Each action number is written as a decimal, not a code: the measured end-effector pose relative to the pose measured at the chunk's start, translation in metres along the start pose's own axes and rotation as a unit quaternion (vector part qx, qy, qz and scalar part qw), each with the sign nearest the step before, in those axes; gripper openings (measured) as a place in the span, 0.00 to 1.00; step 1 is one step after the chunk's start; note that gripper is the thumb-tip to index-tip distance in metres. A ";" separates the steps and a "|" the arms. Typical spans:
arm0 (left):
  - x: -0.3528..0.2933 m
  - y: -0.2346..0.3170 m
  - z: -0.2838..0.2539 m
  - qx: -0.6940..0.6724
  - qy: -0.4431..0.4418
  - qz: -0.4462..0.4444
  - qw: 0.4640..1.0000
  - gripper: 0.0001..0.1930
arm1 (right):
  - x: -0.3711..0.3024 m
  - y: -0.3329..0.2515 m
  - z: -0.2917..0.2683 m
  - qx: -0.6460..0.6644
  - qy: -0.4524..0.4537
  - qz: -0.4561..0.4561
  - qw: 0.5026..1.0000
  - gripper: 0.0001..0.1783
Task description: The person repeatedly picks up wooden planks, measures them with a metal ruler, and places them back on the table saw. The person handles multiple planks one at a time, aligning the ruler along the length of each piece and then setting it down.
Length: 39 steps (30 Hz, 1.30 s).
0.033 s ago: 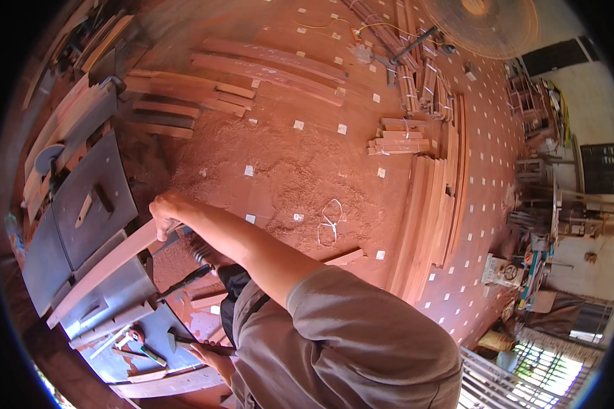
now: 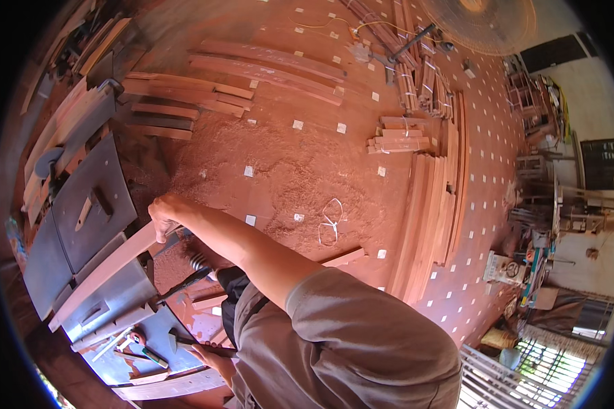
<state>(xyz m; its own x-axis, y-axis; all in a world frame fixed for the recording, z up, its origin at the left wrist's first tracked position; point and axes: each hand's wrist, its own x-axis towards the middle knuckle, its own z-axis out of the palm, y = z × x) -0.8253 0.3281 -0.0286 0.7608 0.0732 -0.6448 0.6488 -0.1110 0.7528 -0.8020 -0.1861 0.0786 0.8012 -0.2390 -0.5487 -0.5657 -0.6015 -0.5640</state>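
Observation:
My right hand (image 2: 165, 215) is closed around the near end of a long reddish plank (image 2: 109, 273), its thumb against the side. The plank lies across the grey metal bed of a machine (image 2: 119, 290). Lower in the view, my left hand (image 2: 210, 358) is wrapped about the dark handle of a hammer-like tool (image 2: 179, 341), its metal head resting at the edge of the metal table (image 2: 167, 327). Part of that hand is hidden by the handle and my shirt. Beside it on the table lie a green-handled tool (image 2: 155, 357) and a small red and white item (image 2: 138, 337).
A wood-handled tool (image 2: 84, 213) lies on the upper metal plate (image 2: 109, 177). Sawdust (image 2: 252, 150) covers the floor, with a loop of white strap (image 2: 330, 223). Stacked boards (image 2: 416, 225) stand to the right, and more planks (image 2: 266, 71) lie farther off. A fan (image 2: 481, 20) is at top right.

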 end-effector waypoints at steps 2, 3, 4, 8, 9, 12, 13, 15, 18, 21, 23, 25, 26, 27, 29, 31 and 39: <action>-0.004 0.003 0.008 0.024 -0.023 0.004 0.999 0.32 | 0.007 0.012 -0.003 0.015 -0.040 0.006 0.999 0.42; -0.008 0.006 0.007 0.034 -0.030 0.004 0.999 0.32 | 0.007 0.012 0.000 0.011 -0.035 0.012 0.999 0.42; -0.010 0.008 0.011 0.043 -0.041 0.004 0.998 0.31 | 0.007 0.013 0.001 0.008 -0.031 0.017 0.999 0.41; -0.028 0.021 0.022 0.052 -0.046 0.019 0.997 0.32 | 0.009 0.014 0.000 0.011 -0.026 0.019 0.999 0.39; -0.033 0.027 0.028 0.054 -0.039 0.022 0.998 0.33 | 0.009 0.014 -0.003 0.017 -0.027 0.025 0.999 0.39; -0.043 0.021 0.034 0.036 -0.016 0.019 0.999 0.37 | 0.007 0.007 -0.008 0.008 -0.033 0.031 0.999 0.36; -0.040 0.019 0.033 0.030 -0.019 0.022 0.999 0.37 | 0.013 0.004 -0.006 -0.011 -0.027 0.021 0.999 0.33; -0.039 0.008 0.033 0.003 -0.007 0.028 1.000 0.37 | 0.014 0.006 -0.006 -0.009 -0.021 0.001 1.000 0.26; -0.044 0.008 0.040 -0.032 -0.023 0.060 0.997 0.37 | 0.037 0.016 -0.002 -0.040 -0.069 -0.028 0.996 0.26; -0.068 0.022 0.063 -0.004 0.030 0.070 0.997 0.34 | 0.043 0.017 -0.001 -0.020 -0.057 -0.049 0.997 0.36; -0.081 0.014 0.070 -0.016 0.066 0.086 0.994 0.33 | 0.040 0.011 -0.005 -0.008 -0.050 -0.067 0.997 0.37; -0.093 0.021 0.088 0.013 0.130 0.082 0.988 0.32 | 0.055 0.028 0.009 -0.007 -0.039 -0.070 0.997 0.39; -0.098 0.006 0.086 0.029 0.164 0.101 0.981 0.31 | 0.053 0.020 0.012 -0.010 -0.056 -0.071 0.996 0.39; -0.102 -0.009 0.084 0.047 0.194 0.118 0.973 0.31 | 0.048 0.010 0.011 -0.013 -0.070 -0.070 0.995 0.40; -0.110 -0.008 0.101 0.139 0.263 0.122 0.947 0.31 | 0.045 0.013 0.009 -0.035 -0.043 -0.086 0.995 0.40; -0.110 -0.013 0.105 0.201 0.297 0.101 0.928 0.32 | 0.045 0.016 0.014 -0.067 0.022 -0.144 0.987 0.39; -0.109 -0.022 0.101 0.150 0.279 0.119 0.941 0.30 | 0.059 0.039 0.027 0.013 -0.023 -0.160 0.987 0.27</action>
<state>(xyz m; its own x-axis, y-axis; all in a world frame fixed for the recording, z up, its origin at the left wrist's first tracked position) -0.9243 0.2219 0.0122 0.8277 0.5116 -0.2304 0.4897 -0.4581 0.7418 -0.7822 -0.2035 0.0077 0.9306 -0.0049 -0.3660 -0.2897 -0.6209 -0.7284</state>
